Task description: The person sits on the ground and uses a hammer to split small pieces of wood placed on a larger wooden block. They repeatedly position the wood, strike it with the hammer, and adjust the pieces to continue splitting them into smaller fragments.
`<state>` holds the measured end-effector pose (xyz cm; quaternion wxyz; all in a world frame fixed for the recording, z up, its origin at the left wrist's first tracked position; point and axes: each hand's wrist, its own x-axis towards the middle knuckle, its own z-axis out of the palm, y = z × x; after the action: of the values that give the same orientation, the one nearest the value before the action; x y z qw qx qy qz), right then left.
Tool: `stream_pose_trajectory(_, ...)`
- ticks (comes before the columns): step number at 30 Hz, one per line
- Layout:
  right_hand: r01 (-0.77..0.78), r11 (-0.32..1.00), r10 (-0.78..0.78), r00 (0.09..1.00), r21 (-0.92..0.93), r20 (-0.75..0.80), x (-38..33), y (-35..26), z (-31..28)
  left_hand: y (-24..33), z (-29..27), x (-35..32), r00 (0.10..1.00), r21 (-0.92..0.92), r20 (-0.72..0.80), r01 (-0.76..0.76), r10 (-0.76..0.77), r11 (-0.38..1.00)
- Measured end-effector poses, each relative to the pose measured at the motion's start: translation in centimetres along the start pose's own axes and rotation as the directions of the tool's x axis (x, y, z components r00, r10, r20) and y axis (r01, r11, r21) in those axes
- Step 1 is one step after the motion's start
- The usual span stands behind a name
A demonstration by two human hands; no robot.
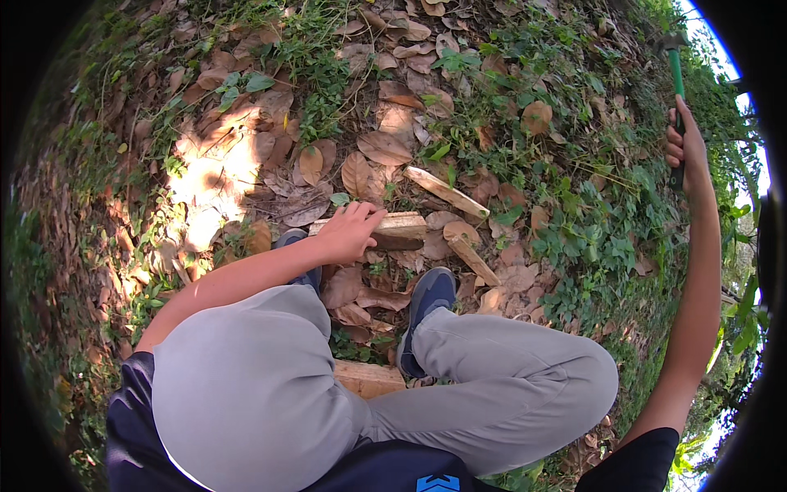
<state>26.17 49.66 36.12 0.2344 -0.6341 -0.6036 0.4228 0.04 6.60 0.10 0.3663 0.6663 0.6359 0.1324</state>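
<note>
My left hand grips the top of a rough wood block lying on the leafy ground between my feet. Its fingers bend over the block's far edge, and part of the wood is hidden under the palm. Raised high at the far right, my right hand is closed round the dark grip of a hammer with a green shaft. The hammer's head points away from me, well apart from the wood. To the right of the block lie two split wood pieces, a longer one and a shorter one.
Another wood piece lies close to me between my bent legs. My shoes, the right one in plain view, flank the block. Dry brown leaves and green weeds cover the ground. A bright sun patch falls at left.
</note>
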Motion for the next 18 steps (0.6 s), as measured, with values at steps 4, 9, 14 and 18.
stream_pose_trajectory(4,0.071,0.879,0.184,0.862,-0.471,0.472,-5.5,7.6,8.0,-0.4,0.6,-0.2,0.998,0.016,-0.045,-0.035,0.036,0.999)
stream_pose_trajectory(9,0.583,0.53,0.286,0.561,-0.616,0.777,-12.1,11.4,17.8,0.2,1.2,-0.5,0.995,0.032,-0.086,-0.04,0.043,0.999)
stream_pose_trajectory(14,0.572,0.645,0.254,0.464,-0.506,0.848,-13.7,15.9,19.0,0.3,1.3,-0.2,0.992,0.002,-0.093,-0.081,0.081,0.997)
stream_pose_trajectory(18,0.526,0.717,0.167,0.506,-0.456,0.846,-13.4,17.9,17.5,-0.2,1.2,-0.2,0.994,-0.015,-0.103,-0.023,0.021,1.0)
